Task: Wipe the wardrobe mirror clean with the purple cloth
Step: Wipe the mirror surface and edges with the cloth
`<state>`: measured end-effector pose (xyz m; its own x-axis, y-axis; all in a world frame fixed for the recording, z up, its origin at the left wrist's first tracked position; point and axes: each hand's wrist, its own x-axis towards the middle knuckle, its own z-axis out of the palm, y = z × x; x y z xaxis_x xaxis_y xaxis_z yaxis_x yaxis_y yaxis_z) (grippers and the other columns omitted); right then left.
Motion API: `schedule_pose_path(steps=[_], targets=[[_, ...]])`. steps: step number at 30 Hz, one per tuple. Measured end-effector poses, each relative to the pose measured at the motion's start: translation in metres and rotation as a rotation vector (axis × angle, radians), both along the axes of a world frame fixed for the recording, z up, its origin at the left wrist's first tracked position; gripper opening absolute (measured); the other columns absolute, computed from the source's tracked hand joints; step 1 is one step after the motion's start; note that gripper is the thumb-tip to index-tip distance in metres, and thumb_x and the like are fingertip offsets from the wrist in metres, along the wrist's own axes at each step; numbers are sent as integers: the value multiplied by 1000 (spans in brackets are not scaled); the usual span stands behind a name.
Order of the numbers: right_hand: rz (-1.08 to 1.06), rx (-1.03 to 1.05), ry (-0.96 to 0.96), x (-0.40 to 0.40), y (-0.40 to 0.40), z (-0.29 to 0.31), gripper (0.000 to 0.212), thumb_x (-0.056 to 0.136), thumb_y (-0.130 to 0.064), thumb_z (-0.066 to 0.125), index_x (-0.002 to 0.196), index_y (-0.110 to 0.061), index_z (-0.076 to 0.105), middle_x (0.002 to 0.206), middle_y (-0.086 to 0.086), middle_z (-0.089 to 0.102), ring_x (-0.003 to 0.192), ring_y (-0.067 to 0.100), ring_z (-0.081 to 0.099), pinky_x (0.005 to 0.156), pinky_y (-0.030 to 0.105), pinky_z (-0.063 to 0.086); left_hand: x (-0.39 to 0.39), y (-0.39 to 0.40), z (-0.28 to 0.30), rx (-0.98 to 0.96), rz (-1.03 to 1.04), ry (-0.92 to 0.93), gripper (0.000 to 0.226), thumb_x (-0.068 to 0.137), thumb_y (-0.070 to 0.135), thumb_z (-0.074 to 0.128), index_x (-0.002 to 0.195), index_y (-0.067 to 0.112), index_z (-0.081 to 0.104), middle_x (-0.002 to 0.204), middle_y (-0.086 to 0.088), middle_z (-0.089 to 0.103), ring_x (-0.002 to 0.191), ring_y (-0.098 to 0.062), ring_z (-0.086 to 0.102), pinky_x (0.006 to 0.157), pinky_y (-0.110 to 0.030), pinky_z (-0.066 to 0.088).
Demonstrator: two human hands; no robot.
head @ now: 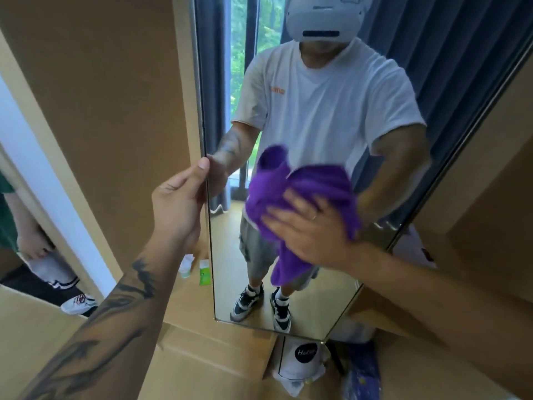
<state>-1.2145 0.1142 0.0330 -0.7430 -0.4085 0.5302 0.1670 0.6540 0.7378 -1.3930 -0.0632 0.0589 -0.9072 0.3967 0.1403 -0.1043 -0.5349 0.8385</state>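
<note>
Head view: tall frameless wardrobe mirror (288,307), long axis upright. Left hand (178,203) grips the mirror's left edge, thumb on the glass side. Right hand (311,229), fingers spread flat, presses the crumpled purple cloth (294,183) against the glass mid-height, nearer the right edge. White bag (302,359) beneath the mirror's bottom edge; its round black label is too blurred to read reliably.

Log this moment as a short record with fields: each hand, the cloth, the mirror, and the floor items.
left hand: left hand grips the mirror's left edge, thumb on the front
right hand: right hand presses the purple cloth flat against the glass, fingers spread
cloth: purple cloth bunched, a tail hanging below the palm
mirror: mirror tall, framed door panel, reflecting the person
floor items: white bag below the mirror; green packet by its left edge
</note>
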Motion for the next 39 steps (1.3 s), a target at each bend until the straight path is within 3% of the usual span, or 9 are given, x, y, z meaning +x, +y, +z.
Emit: schedule_pose_path(steps=[5,12,16,19,24,27,33,37,39], targets=[[91,197,-387,-6,8,27,49,93,-17,59,138,0,47,135,15,65,144,45,39,130,49,3,-3,5,1,-5,3,8,29,95,19,72,120,3,73,116,-14,77,114,-26,72,104,-42,55],[-43,-38,104,-32,-5,46,47,93,-22,55,138,-25,66,147,-4,60,148,31,42,121,51,20,-3,12,-2,12,-26,49,35,98,17,68,122,-9,69,118,-28,72,109,-40,70,97,-53,58],[-42,130,-323,-25,-7,-17,48,93,-13,49,140,-10,60,142,3,63,145,38,41,126,49,19,-6,10,-3,-1,-12,40,33,98,17,68,123,-6,70,117,-25,73,115,-40,69,102,-45,57],[65,190,-556,-33,-7,17,40,90,-15,60,126,-2,68,129,12,67,143,46,43,127,57,20,-3,9,3,14,-4,14,32,99,13,66,122,-8,69,116,-22,74,111,-32,72,100,-41,57],[26,40,-37,-65,-13,71,52,92,-33,54,141,-19,60,147,5,57,151,34,35,125,51,8,0,7,8,55,-59,-45,29,100,10,62,72,10,69,67,-4,58,63,-13,52,64,-25,47],[-43,-20,-8,-68,-35,16,46,87,-25,59,132,-25,70,144,-4,62,146,30,45,121,48,10,-1,1,10,73,-76,-109,25,101,24,62,90,5,74,85,-9,69,73,-18,64,72,-28,51],[58,246,-519,-60,-29,-19,39,91,-13,58,128,-11,70,142,6,62,146,37,43,128,49,10,-6,-4,21,-22,-139,-110,42,105,35,54,81,12,80,88,1,81,86,-11,77,97,-30,56],[147,53,-176,-79,-35,31,29,97,-14,52,114,-20,76,137,-1,66,146,29,44,121,47,18,-8,-8,17,-16,-151,-138,36,105,34,56,99,5,76,96,-9,80,89,-17,77,89,-32,59],[141,-78,2,-82,-40,31,25,98,-18,59,114,-25,76,136,-6,67,145,24,44,114,47,25,-11,-11,12,28,-179,-144,43,104,36,57,114,-2,74,115,-21,75,109,-29,73,102,-42,55]])
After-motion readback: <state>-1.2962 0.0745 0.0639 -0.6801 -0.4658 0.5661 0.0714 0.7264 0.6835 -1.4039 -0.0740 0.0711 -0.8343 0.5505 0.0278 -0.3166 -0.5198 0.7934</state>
